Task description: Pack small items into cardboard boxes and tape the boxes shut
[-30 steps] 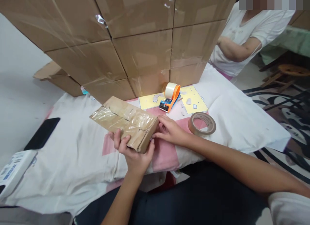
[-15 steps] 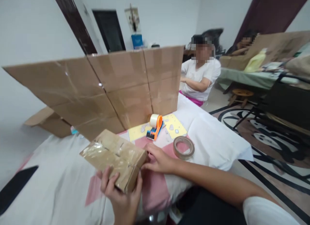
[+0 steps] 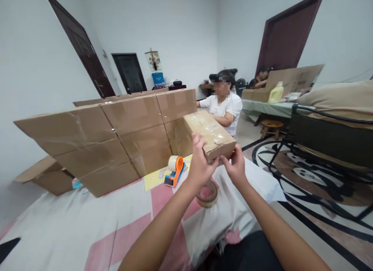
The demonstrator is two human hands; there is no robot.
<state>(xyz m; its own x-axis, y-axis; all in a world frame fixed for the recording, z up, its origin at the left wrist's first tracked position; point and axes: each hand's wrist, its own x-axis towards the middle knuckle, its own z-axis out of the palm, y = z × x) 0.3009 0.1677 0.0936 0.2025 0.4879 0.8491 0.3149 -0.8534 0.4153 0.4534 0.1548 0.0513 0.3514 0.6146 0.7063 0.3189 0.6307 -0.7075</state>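
Observation:
A small cardboard box with shiny clear tape on its top is held up above the table, tilted. My left hand grips its near left edge, fingers closed over the side. At the near right corner my right hand pinches the box, its thumb close to the left thumb. Below my hands lies a roll of brown tape, partly behind my left forearm. An orange and blue tape dispenser with a roll of clear tape stands left of my left hand.
A tall folded cardboard panel stands across the back of the table. An open carton sits behind its left end. Beyond the table, a person in white sits; farther right are a wooden stool and a folding chair.
The box has risen off the table and moved right, away from me. My left hand went along to its left side, my right hand to its right corner. The view has tilted up.

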